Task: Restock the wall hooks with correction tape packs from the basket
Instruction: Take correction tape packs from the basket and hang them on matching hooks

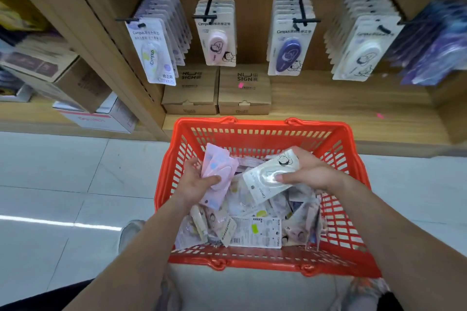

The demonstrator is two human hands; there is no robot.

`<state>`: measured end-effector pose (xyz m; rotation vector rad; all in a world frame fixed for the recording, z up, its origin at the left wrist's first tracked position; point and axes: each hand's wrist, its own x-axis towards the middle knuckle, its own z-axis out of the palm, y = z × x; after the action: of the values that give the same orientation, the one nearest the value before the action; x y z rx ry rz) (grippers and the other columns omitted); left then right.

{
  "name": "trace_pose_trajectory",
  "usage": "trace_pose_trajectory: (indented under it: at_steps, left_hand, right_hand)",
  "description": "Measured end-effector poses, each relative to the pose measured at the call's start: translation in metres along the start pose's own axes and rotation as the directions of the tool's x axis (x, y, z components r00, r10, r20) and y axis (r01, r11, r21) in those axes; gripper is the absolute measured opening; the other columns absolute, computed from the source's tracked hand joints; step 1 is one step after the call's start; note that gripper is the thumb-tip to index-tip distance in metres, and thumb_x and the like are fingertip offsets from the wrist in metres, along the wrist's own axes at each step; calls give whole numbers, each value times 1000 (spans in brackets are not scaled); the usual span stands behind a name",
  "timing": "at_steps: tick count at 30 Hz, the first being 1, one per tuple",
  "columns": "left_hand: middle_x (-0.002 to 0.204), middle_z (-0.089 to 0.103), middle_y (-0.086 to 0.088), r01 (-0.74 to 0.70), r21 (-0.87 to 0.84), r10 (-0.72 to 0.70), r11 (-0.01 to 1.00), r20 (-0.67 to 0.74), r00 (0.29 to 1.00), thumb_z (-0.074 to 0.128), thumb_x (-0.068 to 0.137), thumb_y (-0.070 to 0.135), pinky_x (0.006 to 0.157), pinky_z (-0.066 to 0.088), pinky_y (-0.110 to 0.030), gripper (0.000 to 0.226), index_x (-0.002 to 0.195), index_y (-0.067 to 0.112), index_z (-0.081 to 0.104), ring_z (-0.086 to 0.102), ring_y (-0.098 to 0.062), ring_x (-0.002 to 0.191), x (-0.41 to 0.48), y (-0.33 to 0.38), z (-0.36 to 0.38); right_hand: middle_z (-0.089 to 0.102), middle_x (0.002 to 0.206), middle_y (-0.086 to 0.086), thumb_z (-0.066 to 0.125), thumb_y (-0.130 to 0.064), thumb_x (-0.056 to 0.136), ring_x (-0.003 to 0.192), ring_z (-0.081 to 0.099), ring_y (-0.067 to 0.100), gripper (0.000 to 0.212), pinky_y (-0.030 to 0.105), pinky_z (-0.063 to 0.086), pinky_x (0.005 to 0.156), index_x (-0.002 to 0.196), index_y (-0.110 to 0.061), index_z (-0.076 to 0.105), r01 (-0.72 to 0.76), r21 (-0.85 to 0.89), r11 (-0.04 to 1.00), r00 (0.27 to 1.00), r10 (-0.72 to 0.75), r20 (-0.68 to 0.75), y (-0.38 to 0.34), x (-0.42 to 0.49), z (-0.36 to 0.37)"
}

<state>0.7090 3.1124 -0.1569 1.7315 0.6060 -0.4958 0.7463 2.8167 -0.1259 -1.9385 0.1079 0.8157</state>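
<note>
The left hand (pixel 195 184) grips a pink pack (pixel 217 171), thumb curled over its blister and fingers behind, above the far left part of the basket (pixel 255 125). The right hand (pixel 308 171) pinches a white pack (pixel 270 174) the same way, thumb on the clear blister, over the basket's middle; the two packs are near each other but apart. Below them the red basket holds a loose heap of packs (pixel 255 232), flat and tilted, some face down (a barcode side shows near the front rim). The heap lies well below the rim. Beyond the far rim a wooden shelf (pixel 341 108) bears two brown boxes (pixel 189 93) side by side at its left end. Above it four hooks (pixel 206 17) stick out from the back panel, each carrying a row of hung packs (pixel 288 50) whose lower ends hang apart from the board. White floor (pixel 63 171) stretches away to the basket's left. The purple goods (pixel 434 40) at far right and the cartons (pixel 58 78) at left are too blurred to read, and the right forearm covers part of the basket's right side.
</note>
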Motion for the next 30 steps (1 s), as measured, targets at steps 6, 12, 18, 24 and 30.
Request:
trace_pose_trajectory:
  at_steps: [6, 12, 18, 24, 30]
  left_hand:
    - [106, 75, -9, -67, 93, 55, 993, 131, 990, 81, 77, 22, 71, 56, -31, 34, 110, 18, 70, 73, -23, 89, -57, 40, -10]
    - [105, 78, -6, -219, 69, 204, 973, 178, 963, 78, 62, 43, 88, 55, -42, 47, 104, 21, 76, 72, -30, 101, -131, 100, -22]
    - [102, 79, -13, -331, 19, 309, 943, 316, 897, 86, 70, 36, 82, 51, -37, 34, 97, 15, 80, 74, -28, 90, -202, 141, -32]
    - [98, 80, -6, -351, -6, 345, 936, 193, 918, 90, 74, 37, 84, 54, -39, 35, 100, 16, 79, 76, -34, 96, -231, 143, -33]
    - [94, 81, -2, -322, 17, 316, 947, 156, 936, 90, 77, 29, 80, 57, -36, 22, 96, 22, 81, 78, -25, 88, -222, 143, -37]
  right_hand:
    - [76, 113, 15, 85, -6, 78, 108, 72, 35, 48, 57, 56, 96, 120, -8, 62, 91, 250, 964, 996, -82, -46, -40, -47, -24]
    - [73, 120, 18, 81, -11, 74, 112, 70, 40, 61, 58, 53, 100, 130, -5, 57, 237, 401, 885, 972, -213, -104, -102, -121, -44]
    - [72, 125, 16, 84, -19, 72, 114, 70, 35, 71, 46, 60, 91, 135, -5, 55, 379, 511, 772, 925, -305, -224, -129, -179, -36]
    - [77, 112, 12, 86, -15, 63, 102, 75, 32, 69, 48, 61, 87, 125, -7, 57, 366, 506, 781, 929, -269, -255, -135, -193, -1]
    - [78, 87, 10, 103, -43, 42, 76, 73, 26, 75, 44, 58, 75, 95, -11, 60, 225, 236, 945, 968, -190, -163, -137, -179, -5]
